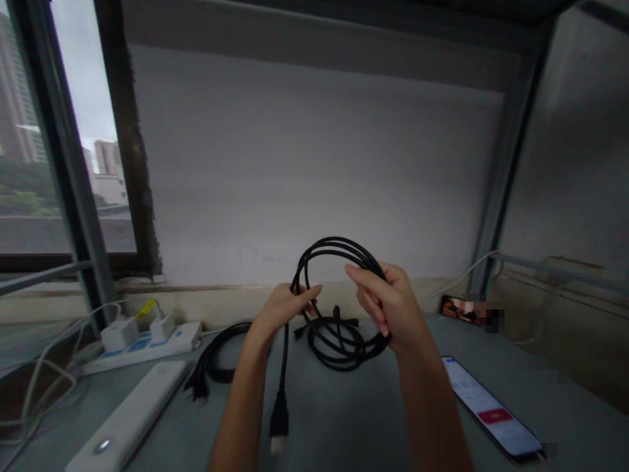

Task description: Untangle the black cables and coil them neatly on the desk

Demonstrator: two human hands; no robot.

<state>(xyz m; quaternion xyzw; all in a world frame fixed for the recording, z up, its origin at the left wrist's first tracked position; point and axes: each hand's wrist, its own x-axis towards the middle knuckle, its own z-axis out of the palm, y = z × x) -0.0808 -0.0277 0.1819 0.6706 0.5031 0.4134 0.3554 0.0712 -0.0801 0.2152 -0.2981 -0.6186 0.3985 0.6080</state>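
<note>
Both my hands hold one coiled black cable (339,252) up above the grey table (344,419). My left hand (285,308) is closed on the coil's left side, and the cable's free end hangs below it down to a USB plug (278,426). My right hand (388,305) grips the coil's right side with its fingers wrapped round the loops. A second black coil (339,344) lies on the table just behind and under my hands.
A third black cable bundle (216,360) lies left of the hands. A white power strip (142,344) with chargers sits at the back left, with a long white power strip (128,419) in front of it. A lit phone (491,410) lies at the right. A window is on the left.
</note>
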